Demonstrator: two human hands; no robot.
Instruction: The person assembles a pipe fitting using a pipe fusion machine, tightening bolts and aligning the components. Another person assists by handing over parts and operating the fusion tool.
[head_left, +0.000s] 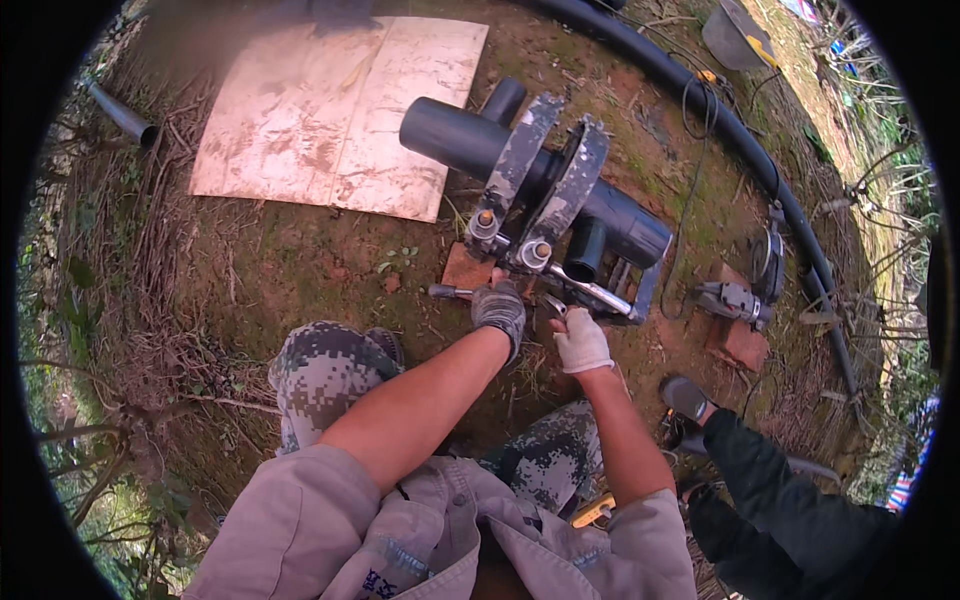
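Note:
A metal pipe clamp frame with two scuffed rings (520, 150) holds black plastic pipe pieces (455, 135) end to end, tilted across the ground. A short branch (586, 250) juts from the right-hand piece (628, 225). My left hand (498, 308), in a grey glove, is closed at the frame's near side. A short rod (450, 291) sticks out to its left, and what the palm covers is hidden. In a white glove, my right hand (582, 343) closes on a metal hand tool with a curved end (553, 304), just below the shiny guide bar (597, 292).
A muddy board (320, 120) lies beyond on the left. A long black pipe (700, 90) curves along the right, with a cable (690, 190) beside it. Another clamp ring (768, 260) rests by bricks (738, 343). Someone's dark-clothed leg and shoe (685, 396) are close on my right.

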